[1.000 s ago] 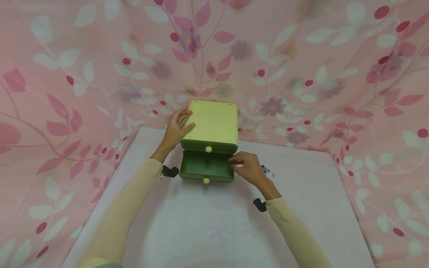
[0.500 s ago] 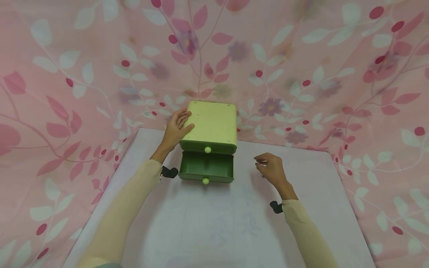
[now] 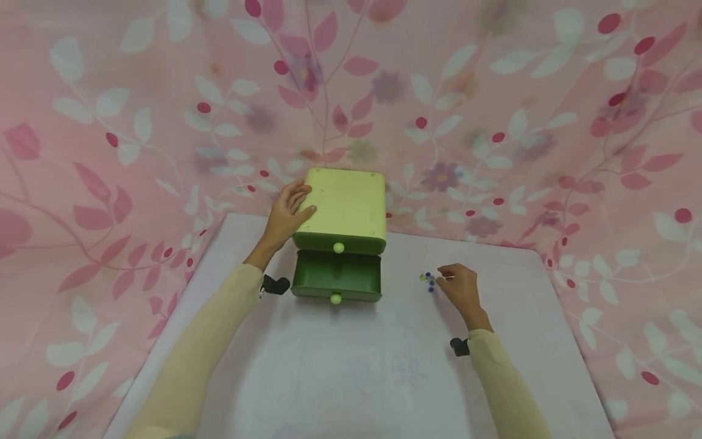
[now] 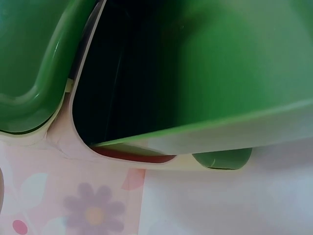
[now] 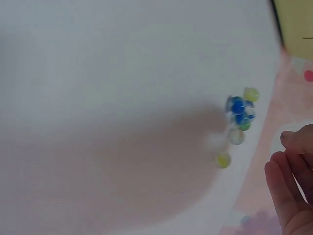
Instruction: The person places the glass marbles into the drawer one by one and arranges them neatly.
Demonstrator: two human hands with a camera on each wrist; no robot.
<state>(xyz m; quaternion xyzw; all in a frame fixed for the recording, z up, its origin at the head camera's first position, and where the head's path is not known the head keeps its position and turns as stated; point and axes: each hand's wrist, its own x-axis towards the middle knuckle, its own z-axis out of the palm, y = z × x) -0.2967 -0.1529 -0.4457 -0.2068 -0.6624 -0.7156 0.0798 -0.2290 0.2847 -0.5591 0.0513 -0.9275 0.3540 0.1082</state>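
Observation:
A small light-green cabinet (image 3: 344,201) stands at the back of the table, its lower drawer (image 3: 336,295) pulled out. The upper drawer (image 3: 362,244) is in. My left hand (image 3: 284,216) rests against the cabinet's left side, thumb lying on its top. The left wrist view looks into the pulled-out drawer (image 4: 234,63), where bare green shows. To the right, several glass marbles (image 3: 431,283), blue, yellow and clear, lie in a cluster. My right hand (image 3: 459,289) is just right of them with fingertips near the marbles (image 5: 237,106); nothing shows between thumb and fingers.
A white cloth (image 3: 329,366) covers the table. Pink floral fabric (image 3: 493,122) hangs behind and at both sides, close behind the cabinet. A black wrist mount (image 3: 275,285) sits by the left wrist, another black mount (image 3: 459,347) by the right.
My right hand has left the right edge of the lower drawer and moved right and a little nearer, over to the marbles. My left hand has stayed on the cabinet.

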